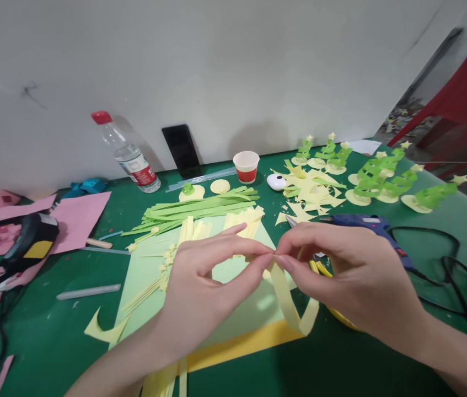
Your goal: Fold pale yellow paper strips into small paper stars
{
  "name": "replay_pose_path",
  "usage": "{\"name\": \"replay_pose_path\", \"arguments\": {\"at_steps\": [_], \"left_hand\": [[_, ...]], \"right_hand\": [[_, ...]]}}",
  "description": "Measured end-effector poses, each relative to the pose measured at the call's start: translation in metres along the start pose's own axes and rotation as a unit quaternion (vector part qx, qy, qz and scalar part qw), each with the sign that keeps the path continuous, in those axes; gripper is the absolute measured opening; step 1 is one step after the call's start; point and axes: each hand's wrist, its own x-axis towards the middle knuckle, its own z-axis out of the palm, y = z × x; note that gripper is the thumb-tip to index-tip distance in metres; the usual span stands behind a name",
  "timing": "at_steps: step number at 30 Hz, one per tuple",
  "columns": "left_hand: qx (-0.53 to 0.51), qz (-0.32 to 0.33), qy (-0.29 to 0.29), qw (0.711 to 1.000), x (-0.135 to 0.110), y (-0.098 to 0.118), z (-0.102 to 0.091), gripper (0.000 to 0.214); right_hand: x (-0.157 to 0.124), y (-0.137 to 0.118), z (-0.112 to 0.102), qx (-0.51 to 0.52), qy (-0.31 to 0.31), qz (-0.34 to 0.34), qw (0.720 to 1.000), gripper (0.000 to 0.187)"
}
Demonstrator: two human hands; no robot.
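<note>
A pale yellow paper strip (283,292) hangs in a curl from the fingertips of both hands. My left hand (212,270) pinches its upper end between thumb and index finger. Right beside it, my right hand (341,270) pinches the same end, the fingertips of the two hands meeting. What the strip's end looks like is hidden by the fingers. Beneath the hands lie light green sheets (229,314) over a yellow sheet (241,346). Small folded yellow pieces (166,263) and more yellow strips (144,295) lie by my left hand. Yellow-handled scissors (343,318) are partly hidden under my right hand.
Green paper strips (200,208), a paper cup (246,167), a phone (182,151) and a water bottle (129,157) stand or lie behind. Yellow scraps (311,190), several green spiral trees (376,176) and a blue glue gun (365,223) with its cable are at right. Pink paper (80,218) is left.
</note>
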Motion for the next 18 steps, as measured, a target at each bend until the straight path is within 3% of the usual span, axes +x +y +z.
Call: {"name": "replay_pose_path", "arguments": {"at_steps": [5, 12, 18], "left_hand": [[0.015, -0.043, -0.033, 0.998, 0.0038, 0.0004, -0.0023, 0.020], [-0.037, -0.131, -0.082, 0.987, 0.0034, -0.0024, 0.0001, 0.012], [-0.039, -0.143, -0.059, 0.987, 0.0066, -0.0013, 0.0014, 0.019]], "right_hand": [[0.0022, 0.0009, -0.0014, 0.063, -0.015, 0.065, 0.996, 0.015], [0.0048, 0.0015, -0.0021, 0.114, 0.023, 0.117, 0.986, 0.009], [0.0021, 0.0039, 0.0004, 0.131, 0.026, 0.119, 0.984, 0.010]]}}
